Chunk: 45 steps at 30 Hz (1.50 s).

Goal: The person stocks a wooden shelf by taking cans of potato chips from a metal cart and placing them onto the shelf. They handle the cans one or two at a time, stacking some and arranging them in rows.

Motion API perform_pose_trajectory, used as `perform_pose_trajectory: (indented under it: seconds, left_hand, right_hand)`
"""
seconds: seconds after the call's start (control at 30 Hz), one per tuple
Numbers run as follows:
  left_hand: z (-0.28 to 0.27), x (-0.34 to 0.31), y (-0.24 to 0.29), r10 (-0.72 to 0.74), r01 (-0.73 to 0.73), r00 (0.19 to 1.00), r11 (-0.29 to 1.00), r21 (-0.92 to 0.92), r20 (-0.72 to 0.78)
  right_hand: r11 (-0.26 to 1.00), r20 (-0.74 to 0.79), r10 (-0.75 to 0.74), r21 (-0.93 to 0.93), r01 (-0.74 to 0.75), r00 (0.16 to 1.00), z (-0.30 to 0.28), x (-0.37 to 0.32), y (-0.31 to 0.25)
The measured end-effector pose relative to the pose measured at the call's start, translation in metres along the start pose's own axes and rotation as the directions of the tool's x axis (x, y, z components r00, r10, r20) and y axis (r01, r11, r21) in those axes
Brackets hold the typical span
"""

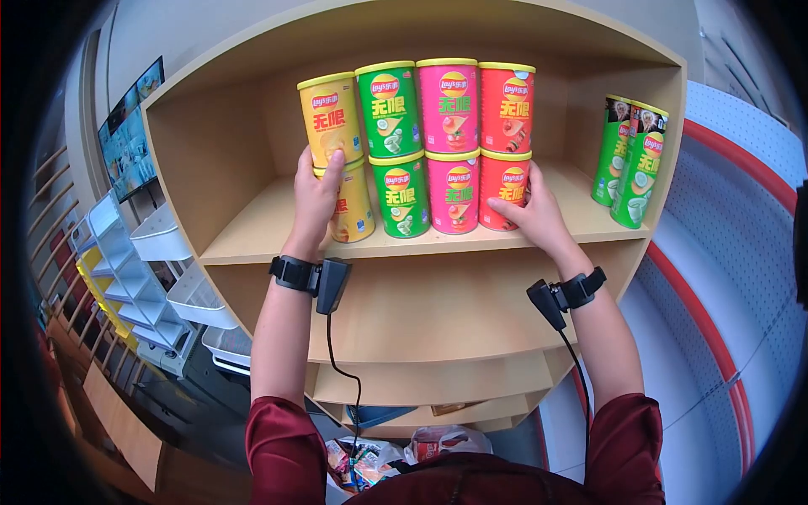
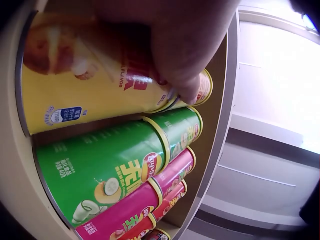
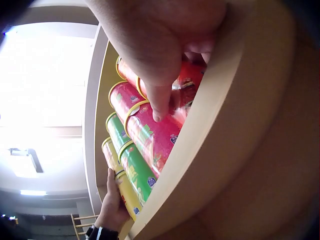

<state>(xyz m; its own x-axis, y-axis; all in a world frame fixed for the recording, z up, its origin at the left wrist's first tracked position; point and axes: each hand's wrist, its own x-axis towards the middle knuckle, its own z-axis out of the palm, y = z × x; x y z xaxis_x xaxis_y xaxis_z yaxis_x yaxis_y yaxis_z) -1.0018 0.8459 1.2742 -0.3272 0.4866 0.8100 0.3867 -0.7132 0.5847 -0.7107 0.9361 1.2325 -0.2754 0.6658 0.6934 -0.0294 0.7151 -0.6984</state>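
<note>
Lay's chip cans stand two high in a row on the wooden shelf (image 1: 589, 220): yellow, green, pink and red from left to right. My left hand (image 1: 318, 195) grips the yellow stack at its left side. Its thumb lies across the seam between the upper yellow can (image 1: 331, 114) and the lower yellow can (image 1: 354, 206). At the other end my right hand (image 1: 539, 212) holds the lower red can (image 1: 505, 178), thumb on its front and other fingers hidden behind. Between the hands are the lower green can (image 1: 401, 198) and the lower pink can (image 1: 454, 198).
Two slim green chip cans (image 1: 640, 168) stand at the shelf's right end. A white pegboard rack (image 1: 732, 210) with red strips adjoins on the right. White baskets (image 1: 160, 237) hang at the left. Plastic bags (image 1: 450, 441) with packets lie below, near the body.
</note>
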Motion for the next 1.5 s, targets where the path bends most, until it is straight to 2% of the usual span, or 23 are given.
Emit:
perform_pose_trajectory:
  seconds: [0.17,0.23,0.27,0.37,0.4,0.43,0.47,0.53,0.57,0.6,0.63,0.7,0.73,0.8,0.97,1.07,1.13,1.2,1.23,1.33,1.5]
  left_hand:
    - [-0.002,-0.001,-0.002,-0.014,0.014,1.000,1.000,0.002,0.009]
    - [-0.003,-0.001,0.001,-0.014,0.014,1.000,1.000,0.025,-0.005]
    - [-0.001,-0.001,0.000,-0.020,0.020,1.000,1.000,0.003,-0.007]
    - [-0.004,0.002,-0.004,-0.025,0.025,1.000,1.000,0.004,0.008]
    - [-0.006,0.002,-0.005,-0.026,0.025,0.999,0.999,0.027,0.029]
    - [-0.006,0.001,-0.005,-0.030,0.029,0.999,0.999,0.029,0.030]
    - [-0.004,-0.002,-0.002,-0.019,0.019,1.000,1.000,0.008,0.015]
    - [-0.003,-0.005,-0.002,-0.011,0.011,1.000,1.000,-0.017,0.000]
    - [-0.003,-0.006,-0.004,0.053,-0.054,0.998,0.998,0.027,0.022]
    - [-0.002,-0.008,-0.005,0.113,-0.117,0.992,0.991,0.068,0.050]
    - [-0.002,-0.010,-0.003,0.107,-0.111,0.993,0.992,0.065,0.059]
    - [-0.003,-0.010,0.003,0.010,-0.013,0.995,1.000,0.023,0.096]
    - [-0.003,-0.009,0.003,0.011,-0.014,0.994,1.000,0.023,0.109]
    - [-0.005,-0.008,0.001,0.036,-0.037,0.993,0.999,0.012,0.116]
    - [-0.004,-0.007,-0.002,0.018,-0.018,0.994,1.000,0.001,0.108]
    - [-0.004,-0.007,-0.002,0.026,-0.023,0.995,0.999,-0.032,0.099]
    - [-0.006,-0.009,-0.001,0.015,-0.011,0.996,0.999,-0.049,0.090]
    - [-0.009,-0.008,0.000,0.042,-0.046,0.996,0.998,0.044,0.078]
    - [-0.008,-0.010,0.002,0.019,-0.019,0.998,1.000,0.001,0.062]
    - [-0.009,-0.007,-0.001,0.020,-0.020,0.996,1.000,0.004,0.082]
    - [-0.012,-0.004,-0.004,0.039,-0.039,0.996,0.999,0.003,0.075]
  right_hand:
    - [1.000,0.003,0.015,0.009,-0.015,1.000,0.001,0.001,0.010]
    - [0.992,-0.079,-0.120,-0.044,0.117,0.990,0.004,0.006,0.025]
    - [0.991,-0.075,-0.129,-0.044,0.126,0.989,0.004,0.005,0.021]
    - [0.999,-0.063,-0.048,-0.014,0.047,0.997,0.006,-0.001,0.011]
    - [0.954,-0.232,-0.193,-0.271,0.128,0.953,0.008,-0.003,0.011]
    - [0.842,-0.348,-0.366,-0.519,0.148,0.863,0.010,-0.004,0.011]
    - [0.842,-0.347,-0.363,-0.519,0.145,0.865,0.013,-0.010,0.002]
    - [0.728,-0.274,-0.578,-0.599,0.335,0.768,0.023,-0.024,-0.030]
    - [0.623,-0.186,-0.699,-0.633,0.460,0.690,0.032,-0.025,-0.036]
    - [0.623,-0.081,-0.675,-0.596,0.508,0.733,0.043,-0.029,-0.040]
    - [0.627,0.027,-0.645,-0.553,0.549,0.764,0.055,-0.033,-0.043]
    - [0.617,0.105,-0.528,-0.634,0.466,0.843,0.082,-0.040,-0.051]
    - [0.620,0.093,-0.526,-0.639,0.455,0.846,0.091,-0.043,-0.052]
    - [0.711,0.075,-0.255,-0.661,0.239,0.964,0.105,-0.047,-0.051]
    - [0.688,0.071,-0.229,-0.694,0.213,0.971,0.119,-0.053,-0.050]
    - [0.695,0.079,-0.261,-0.676,0.244,0.962,0.123,-0.054,-0.041]
    - [0.681,0.085,-0.333,-0.667,0.302,0.939,0.125,-0.054,-0.037]
    - [0.688,0.087,-0.302,-0.669,0.281,0.949,0.130,-0.056,-0.040]
    - [0.693,0.089,-0.283,-0.669,0.268,0.955,0.131,-0.055,-0.041]
    - [0.676,0.076,-0.346,-0.671,0.305,0.935,0.133,-0.053,-0.030]
    - [0.690,0.080,-0.338,-0.656,0.305,0.938,0.132,-0.052,-0.032]
